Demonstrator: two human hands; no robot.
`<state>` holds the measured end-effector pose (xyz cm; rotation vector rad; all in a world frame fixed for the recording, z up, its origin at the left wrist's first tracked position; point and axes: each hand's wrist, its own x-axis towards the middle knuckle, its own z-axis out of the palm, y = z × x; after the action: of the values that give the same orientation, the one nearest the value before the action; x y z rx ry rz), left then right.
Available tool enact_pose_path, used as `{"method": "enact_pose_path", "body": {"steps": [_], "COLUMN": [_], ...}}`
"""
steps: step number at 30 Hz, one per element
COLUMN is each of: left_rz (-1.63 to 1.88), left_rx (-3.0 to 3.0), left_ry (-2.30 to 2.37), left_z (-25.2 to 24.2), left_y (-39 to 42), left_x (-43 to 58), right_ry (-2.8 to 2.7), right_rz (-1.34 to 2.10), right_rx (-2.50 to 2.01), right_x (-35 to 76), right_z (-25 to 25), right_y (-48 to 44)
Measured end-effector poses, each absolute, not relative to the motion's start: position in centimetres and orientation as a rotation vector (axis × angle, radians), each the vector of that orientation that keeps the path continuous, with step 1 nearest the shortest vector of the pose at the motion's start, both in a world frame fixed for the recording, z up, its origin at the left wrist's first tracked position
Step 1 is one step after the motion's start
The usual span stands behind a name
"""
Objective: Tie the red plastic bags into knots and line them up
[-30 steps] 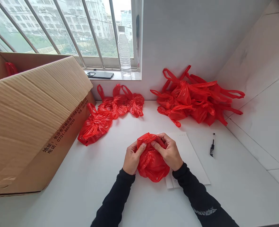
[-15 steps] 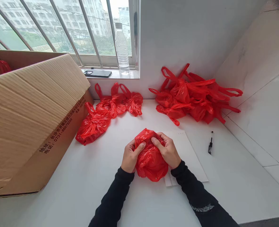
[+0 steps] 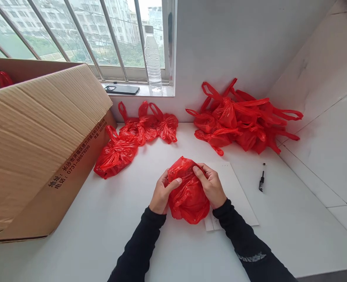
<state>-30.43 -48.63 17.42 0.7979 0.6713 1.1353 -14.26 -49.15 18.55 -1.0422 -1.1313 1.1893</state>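
A crumpled red plastic bag [image 3: 188, 196] is between my two hands, above the white table. My left hand [image 3: 162, 192] grips its left side, thumb lying across the front. On the other side my right hand [image 3: 212, 184] is closed on the bag's upper right part, with the thumb pressed on the plastic. The fingers behind the bag are mostly hidden, and so is whatever the bag contains. Under and to the right of the bag lies a white paper pad [image 3: 235, 199], partly covered by my right hand and sleeve.
A large open cardboard box [image 3: 44, 156] with red plastic inside stands at the left. Several tied red bags [image 3: 117, 154] sit beside it. A pile of red bags [image 3: 244, 121] rests against the wall. A black pen [image 3: 262, 182] lies right; a phone [image 3: 123, 90] and water bottle [image 3: 153, 62] occupy the sill.
My right thumb has shifted slightly right and the bag's top edge has risen a little. Both hands keep their hold on the bag.
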Motion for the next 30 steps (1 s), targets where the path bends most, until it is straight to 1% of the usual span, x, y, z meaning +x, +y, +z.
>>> {"method": "enact_pose_path", "body": {"steps": [7,12,18,21,24,26,30], "left_rz": [1.130,1.148,1.140,1.177,1.250,1.277,1.259], "left_rx": [0.883,0.914,0.876,0.826,0.820,0.836,0.874], "left_ry": [0.700,0.727,0.694,0.694,0.737,0.749,0.765], "left_z": [16.95,16.80,17.38,17.19,16.77,16.61,16.88], "left_y": [-48.52,-48.47,-48.68,-48.52,-48.27,-48.18,-48.29], "left_x": [-30.60,-30.60,-30.45,-30.43,-30.47,-30.51,-30.47], "right_ry": [-1.105,-1.152,-1.181,-1.199,-1.258,-1.350,-1.603], "right_rz": [1.176,1.257,1.195,1.018,0.653,0.477,0.402], "right_rx": [-1.053,-1.073,-1.093,-1.170,-1.278,-1.313,-1.342], "right_x": [-14.04,-14.22,-14.23,-14.23,-14.20,-14.19,-14.42], "right_z": [18.62,19.10,18.86,18.62,18.66,18.85,18.97], "right_y": [-49.01,-49.28,-49.17,-49.04,-49.13,-49.32,-49.56]}}
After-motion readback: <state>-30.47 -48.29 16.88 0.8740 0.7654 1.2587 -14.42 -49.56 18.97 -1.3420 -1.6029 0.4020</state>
